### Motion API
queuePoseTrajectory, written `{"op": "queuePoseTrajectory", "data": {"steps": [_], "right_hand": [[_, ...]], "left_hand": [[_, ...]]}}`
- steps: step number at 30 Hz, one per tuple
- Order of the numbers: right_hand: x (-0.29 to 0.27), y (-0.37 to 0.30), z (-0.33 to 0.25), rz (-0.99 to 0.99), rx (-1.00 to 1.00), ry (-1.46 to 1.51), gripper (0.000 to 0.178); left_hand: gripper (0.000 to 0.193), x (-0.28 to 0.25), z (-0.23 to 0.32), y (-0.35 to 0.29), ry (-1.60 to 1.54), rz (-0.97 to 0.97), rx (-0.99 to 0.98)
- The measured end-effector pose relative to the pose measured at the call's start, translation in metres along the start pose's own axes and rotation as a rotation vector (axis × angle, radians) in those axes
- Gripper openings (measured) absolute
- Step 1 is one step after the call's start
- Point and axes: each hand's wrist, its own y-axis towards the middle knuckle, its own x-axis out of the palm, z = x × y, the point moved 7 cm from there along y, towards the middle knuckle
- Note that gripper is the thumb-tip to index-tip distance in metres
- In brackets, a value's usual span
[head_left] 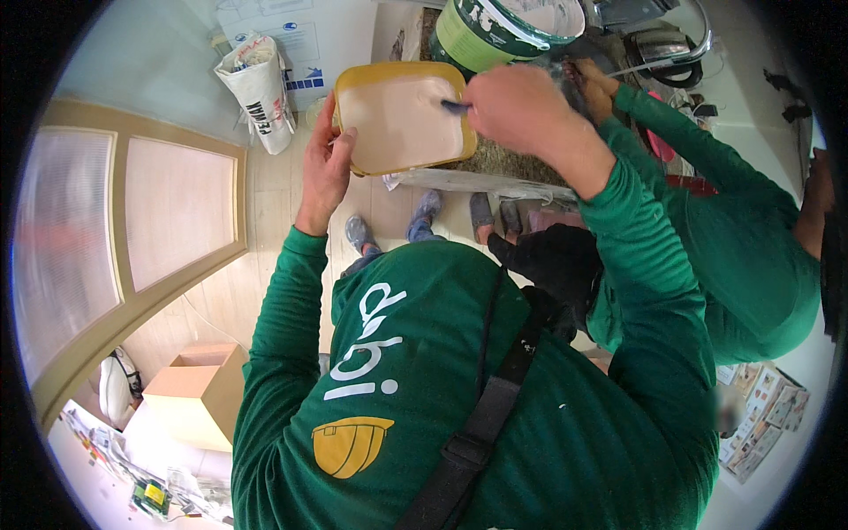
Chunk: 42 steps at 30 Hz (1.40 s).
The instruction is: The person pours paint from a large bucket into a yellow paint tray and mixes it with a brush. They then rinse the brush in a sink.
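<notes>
A yellow rectangular tub point(402, 74) full of pale pinkish paint rests on a speckled stone counter point(503, 161). My left hand point(325, 168) grips the tub's left rim. My right hand point(521, 108) is closed around a thin blue-handled tool point(455, 106) whose tip dips into the paint at the tub's right side. Both my sleeves are green.
A green paint bucket point(495, 26) with white paint stands behind the tub. A co-worker in a green sleeve point(707, 177) works at my right, a hand by the bucket. A white sack point(261, 88), a wooden door point(132, 230) and a cardboard box point(199, 393) are to my left.
</notes>
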Motion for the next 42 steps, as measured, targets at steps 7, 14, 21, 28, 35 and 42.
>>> {"op": "queuePoseTrajectory", "data": {"steps": [7, 14, 21, 28, 35, 42], "right_hand": [[-0.015, -0.007, -0.024, -0.021, -0.073, 0.165, 0.023], [0.01, 0.002, 0.004, -0.093, 0.014, 0.044, 0.024], [-0.015, -0.003, -0.013, 0.014, -0.071, 0.171, 0.026], [0.012, 0.0, 0.012, -0.065, 0.046, 0.021, 0.027], [-0.014, -0.01, -0.001, 0.098, -0.021, 0.161, 0.022], [0.013, -0.025, -0.013, -0.012, -0.022, 0.192, 0.023]], "left_hand": [[0.072, -0.002, -0.007, -0.006, -0.029, 0.004, -0.014], [0.071, 0.007, 0.009, -0.004, -0.048, 0.005, 0.009], [0.071, 0.002, 0.002, -0.005, -0.033, 0.011, -0.02], [0.072, 0.009, 0.014, -0.004, -0.075, 0.022, -0.013], [0.071, 0.0, -0.003, -0.005, -0.031, 0.013, -0.026], [0.072, 0.007, 0.007, -0.004, -0.06, 0.023, -0.003]]}}
